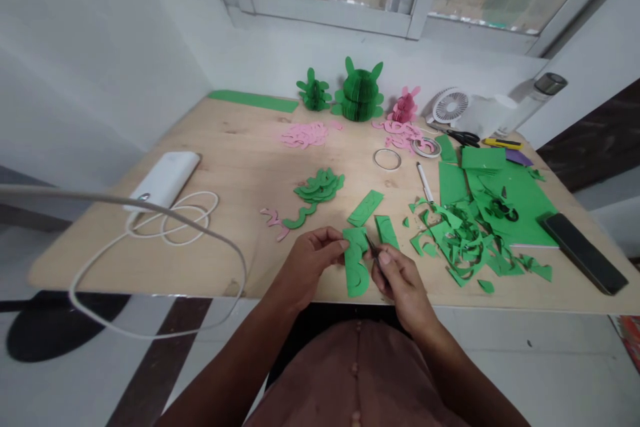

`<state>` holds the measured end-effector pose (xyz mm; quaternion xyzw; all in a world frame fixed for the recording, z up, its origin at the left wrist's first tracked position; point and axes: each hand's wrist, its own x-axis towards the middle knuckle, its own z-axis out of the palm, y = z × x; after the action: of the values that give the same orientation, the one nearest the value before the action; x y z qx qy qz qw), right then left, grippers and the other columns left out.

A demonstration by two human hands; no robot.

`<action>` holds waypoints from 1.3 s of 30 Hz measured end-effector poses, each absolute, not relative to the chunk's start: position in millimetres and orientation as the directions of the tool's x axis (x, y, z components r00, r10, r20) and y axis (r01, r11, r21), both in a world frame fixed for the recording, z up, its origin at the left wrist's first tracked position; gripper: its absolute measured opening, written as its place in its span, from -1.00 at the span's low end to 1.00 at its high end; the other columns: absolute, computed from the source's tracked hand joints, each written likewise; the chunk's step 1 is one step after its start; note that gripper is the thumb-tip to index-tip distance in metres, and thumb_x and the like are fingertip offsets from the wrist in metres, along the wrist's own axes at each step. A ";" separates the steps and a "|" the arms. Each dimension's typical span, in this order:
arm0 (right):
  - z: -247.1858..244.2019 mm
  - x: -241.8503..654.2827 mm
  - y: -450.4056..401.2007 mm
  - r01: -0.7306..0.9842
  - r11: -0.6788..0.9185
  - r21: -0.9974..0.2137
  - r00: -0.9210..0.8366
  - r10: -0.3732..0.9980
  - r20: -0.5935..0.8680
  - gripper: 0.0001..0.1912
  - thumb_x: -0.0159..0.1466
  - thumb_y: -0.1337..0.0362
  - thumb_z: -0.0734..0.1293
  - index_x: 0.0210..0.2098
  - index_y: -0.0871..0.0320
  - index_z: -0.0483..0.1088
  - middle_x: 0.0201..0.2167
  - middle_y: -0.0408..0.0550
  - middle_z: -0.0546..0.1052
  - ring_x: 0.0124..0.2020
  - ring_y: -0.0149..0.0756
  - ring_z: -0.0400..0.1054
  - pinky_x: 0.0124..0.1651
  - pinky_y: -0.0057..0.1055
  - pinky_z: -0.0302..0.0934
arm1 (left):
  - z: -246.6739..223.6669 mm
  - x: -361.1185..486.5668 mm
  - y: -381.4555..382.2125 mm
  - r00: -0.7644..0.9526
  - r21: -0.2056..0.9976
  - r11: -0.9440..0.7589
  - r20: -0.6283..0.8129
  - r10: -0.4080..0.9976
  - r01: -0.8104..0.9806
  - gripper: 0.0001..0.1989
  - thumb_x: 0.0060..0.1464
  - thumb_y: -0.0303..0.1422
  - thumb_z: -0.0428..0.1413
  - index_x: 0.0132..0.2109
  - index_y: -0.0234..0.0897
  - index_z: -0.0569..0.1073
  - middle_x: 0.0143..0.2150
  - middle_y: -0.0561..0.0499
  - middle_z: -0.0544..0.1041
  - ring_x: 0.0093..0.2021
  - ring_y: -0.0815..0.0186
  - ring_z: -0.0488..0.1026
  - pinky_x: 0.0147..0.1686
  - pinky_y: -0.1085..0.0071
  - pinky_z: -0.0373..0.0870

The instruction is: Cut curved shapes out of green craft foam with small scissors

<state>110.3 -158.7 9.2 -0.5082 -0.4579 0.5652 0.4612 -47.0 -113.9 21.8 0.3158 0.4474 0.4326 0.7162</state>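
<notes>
Between thumb and fingers, my left hand [320, 255] pinches a strip of green paper [355, 270] with a curvy cut edge on its right side. My right hand [400, 278] is closed around a small pair of scissors [373, 248], whose blades meet the strip's upper right edge. Just beyond lie a green paper rectangle [366, 207] with drawn lines and a second green piece [386, 231]. To the left sits a pile of wavy green cutouts [320, 185], with a pink paper scrap [275, 223] near it.
Green offcuts [465, 243] heap at right, beside green sheets [520, 200] and a dark oblong case [583, 252]. Folded paper figures [360, 95] stand along the wall. A white power bank [167, 177] and its cable [240, 260] occupy the left; the cable loops over the front edge.
</notes>
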 end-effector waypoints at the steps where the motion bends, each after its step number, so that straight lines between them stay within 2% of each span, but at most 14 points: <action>1: 9.1 110.6 -158.7 -0.043 -0.159 -0.986 -0.069 0.985 -0.156 -0.58 0.27 -0.07 0.21 -0.33 0.19 0.40 -0.71 -0.27 0.15 -0.67 -0.45 -0.04 -0.60 -0.46 -0.18 | 22.1 -47.3 -114.0 0.228 0.834 0.428 -0.368 0.901 -0.348 -0.84 -0.20 -0.39 0.27 -0.50 -0.33 0.43 -0.54 0.09 0.45 -0.50 0.44 0.36 -0.40 0.47 0.31; 5: 7.9 111.4 -158.8 -0.001 -0.176 -0.984 -0.114 0.978 -0.175 -0.55 0.27 -0.09 0.19 -0.34 0.19 0.41 -0.71 -0.25 0.22 -0.68 -0.46 0.00 -0.61 -0.47 -0.17 | 23.7 -47.7 -114.6 0.250 0.810 0.440 -0.367 0.896 -0.388 -0.83 -0.21 -0.40 0.28 -0.50 -0.32 0.43 -0.53 0.09 0.47 -0.48 0.42 0.40 -0.36 0.46 0.33; 9: 4.9 112.8 -159.2 0.042 -0.179 -0.983 -0.102 0.978 -0.182 -0.51 0.24 -0.13 0.21 -0.53 0.16 0.32 -0.71 -0.21 0.28 -0.69 -0.47 0.02 -0.62 -0.48 -0.17 | 25.0 -46.9 -115.2 0.263 0.799 0.447 -0.367 0.892 -0.402 -0.83 -0.20 -0.38 0.29 -0.50 -0.31 0.43 -0.51 0.08 0.49 -0.44 0.38 0.42 -0.32 0.42 0.35; 11: 3.2 113.0 -159.5 0.048 -0.177 -0.983 -0.088 0.980 -0.181 -0.50 0.23 -0.14 0.21 -0.56 0.16 0.29 -0.72 -0.20 0.29 -0.69 -0.46 0.04 -0.62 -0.48 -0.17 | 25.5 -46.1 -115.6 0.265 0.789 0.452 -0.370 0.890 -0.417 -0.83 -0.20 -0.38 0.29 -0.50 -0.31 0.43 -0.51 0.09 0.48 -0.44 0.39 0.41 -0.31 0.42 0.35; 18: -1.6 110.2 -159.7 -0.046 -0.226 -0.973 -0.071 0.972 -0.223 -0.58 0.23 -0.08 0.26 -0.51 0.15 0.32 -0.73 -0.27 0.21 -0.71 -0.49 -0.03 -0.63 -0.49 -0.19 | 25.2 -43.2 -117.0 0.275 0.742 0.481 -0.396 0.876 -0.467 -0.84 -0.26 -0.42 0.32 -0.50 -0.33 0.47 -0.51 0.09 0.49 -0.45 0.44 0.39 -0.32 0.47 0.33; 26: 3.1 110.4 -158.5 -0.034 -0.263 -0.964 -0.061 0.964 -0.260 -0.53 0.19 -0.12 0.27 -0.58 0.15 0.25 -0.76 -0.26 0.22 -0.73 -0.51 -0.03 -0.65 -0.50 -0.21 | 24.6 -42.9 -115.7 0.245 0.758 0.459 -0.389 0.888 -0.463 -0.85 -0.22 -0.40 0.30 -0.52 -0.32 0.46 -0.53 0.11 0.46 -0.45 0.44 0.37 -0.30 0.45 0.33; 32: -1.9 111.5 -159.0 -0.090 -0.289 -0.953 -0.081 0.956 -0.283 -0.53 0.21 -0.09 0.27 -0.59 0.15 0.22 -0.74 -0.26 0.21 -0.72 -0.52 -0.03 -0.66 -0.52 -0.20 | 23.2 -43.5 -114.8 0.254 0.756 0.467 -0.392 0.884 -0.458 -0.86 -0.22 -0.42 0.29 -0.52 -0.32 0.45 -0.56 0.14 0.44 -0.50 0.48 0.33 -0.34 0.48 0.30; 36: -6.4 112.3 -160.1 -0.176 -0.370 -0.912 -0.092 0.929 -0.359 -0.53 0.19 -0.10 0.29 -0.57 0.16 0.24 -0.69 -0.25 0.21 -0.69 -0.52 -0.01 -0.68 -0.55 -0.24 | 19.9 -45.0 -114.7 0.312 0.707 0.498 -0.389 0.867 -0.503 -0.84 -0.23 -0.41 0.31 -0.50 -0.33 0.47 -0.51 0.09 0.48 -0.44 0.44 0.38 -0.32 0.47 0.32; 39: -8.1 112.5 -160.2 -0.201 -0.376 -0.905 -0.125 0.926 -0.357 -0.54 0.20 -0.08 0.29 -0.57 0.17 0.23 -0.69 -0.25 0.21 -0.69 -0.53 -0.01 -0.68 -0.56 -0.26 | 19.4 -45.0 -115.4 0.328 0.679 0.514 -0.396 0.858 -0.524 -0.84 -0.25 -0.42 0.33 -0.49 -0.34 0.48 -0.50 0.08 0.49 -0.43 0.43 0.39 -0.32 0.46 0.32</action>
<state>112.5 -160.2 -8.1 -0.5043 -0.3592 0.6584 0.4280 -45.0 -115.4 19.4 0.2213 0.3767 0.4405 0.7843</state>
